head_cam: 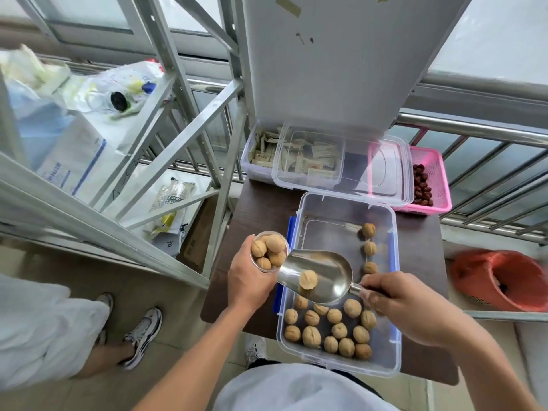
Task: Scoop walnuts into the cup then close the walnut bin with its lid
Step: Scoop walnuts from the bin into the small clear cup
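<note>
My left hand [247, 278] grips a clear plastic cup [269, 251] filled with several walnuts, held just left of the bin. My right hand [397, 304] holds the handle of a metal scoop [323, 272] tipped toward the cup's rim, with one walnut [308, 279] lying in it. Below them the clear walnut bin [393, 232] with blue clips stands open on the dark table, several walnuts [326, 330] lying mostly at its near end. A clear lid [382, 170] rests behind the bin, across the far containers.
Behind the bin sit a clear box of packets [308, 158] and a pink basket of red dates [434, 179]. A metal frame [189, 134] and bags stand at left. Another person's legs and shoes [142, 333] are lower left. An orange bag [501, 280] lies at right.
</note>
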